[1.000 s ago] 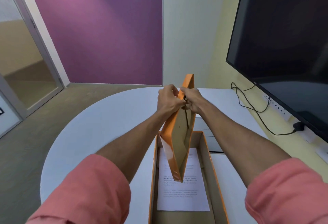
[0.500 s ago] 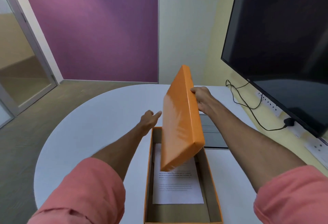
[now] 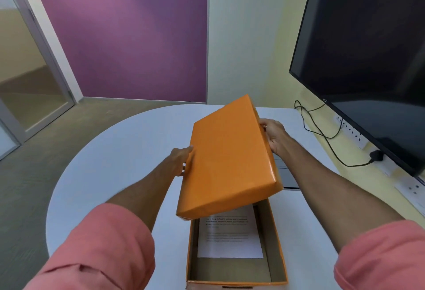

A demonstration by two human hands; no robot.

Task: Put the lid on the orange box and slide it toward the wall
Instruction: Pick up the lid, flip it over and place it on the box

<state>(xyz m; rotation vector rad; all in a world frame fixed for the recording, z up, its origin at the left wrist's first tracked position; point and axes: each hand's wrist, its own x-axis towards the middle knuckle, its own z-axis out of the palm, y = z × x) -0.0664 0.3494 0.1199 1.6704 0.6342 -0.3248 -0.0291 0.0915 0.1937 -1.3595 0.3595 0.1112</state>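
Observation:
The orange lid [image 3: 227,158] hangs tilted over the far half of the open orange box [image 3: 279,259], top face up, its near edge lowest. My left hand [image 3: 181,161] grips the lid's left edge and my right hand [image 3: 272,135] grips its right edge. The box stands on the white table [image 3: 119,163] close in front of me; inside it lies a printed white sheet [image 3: 230,239], partly hidden under the lid.
A large dark screen [image 3: 365,55] hangs on the yellow wall at right, above sockets and a black cable [image 3: 322,133]. A grey panel [image 3: 287,174] is set into the table beyond the box. Purple wall and a glass door lie beyond the table's rounded edge.
The lid has swung from nearly upright to almost flat, top face up, and lower over the box. My left hand, which had let go, now holds its left edge again.

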